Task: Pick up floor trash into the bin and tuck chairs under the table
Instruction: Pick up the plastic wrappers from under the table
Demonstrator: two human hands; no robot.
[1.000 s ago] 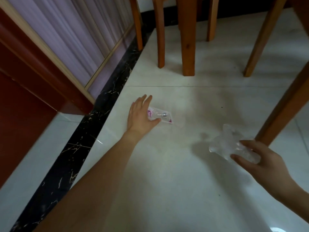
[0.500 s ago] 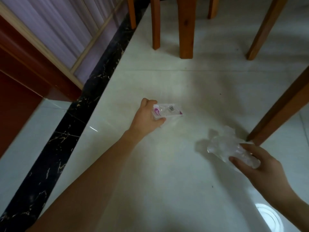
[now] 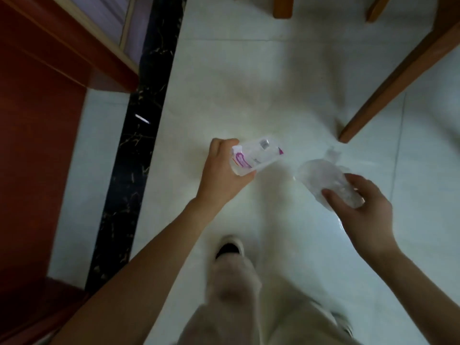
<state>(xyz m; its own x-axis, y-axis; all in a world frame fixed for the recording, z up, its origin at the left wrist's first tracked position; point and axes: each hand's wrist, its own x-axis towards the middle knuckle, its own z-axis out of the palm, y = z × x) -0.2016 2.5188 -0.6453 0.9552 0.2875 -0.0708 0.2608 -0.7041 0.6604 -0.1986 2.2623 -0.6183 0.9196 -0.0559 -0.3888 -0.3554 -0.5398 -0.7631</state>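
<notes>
- The pale tiled floor (image 3: 249, 83) has a black marble strip (image 3: 139, 135) along its left.
- A slanted wooden leg (image 3: 398, 78) stands at upper right.
- The left hand (image 3: 224, 170), fingers curled, grips a clear purple-printed wrapper (image 3: 254, 156) above the floor.
- The right hand (image 3: 363, 210) clutches crumpled clear plastic (image 3: 321, 175) beside the wrapper, not touching it.

Open pale floor (image 3: 249, 90) ahead, slanted wooden leg (image 3: 398, 78) on right (near), red cabinet (image 3: 37, 120) blocking left

Both forearms (image 3: 154, 257) are bare down to the left grip (image 3: 224, 170) and right grip (image 3: 366, 210). The person wears loose pale beige trousers (image 3: 236, 295) and a pale-edged shoe (image 3: 230, 247) with a dark middle.
</notes>
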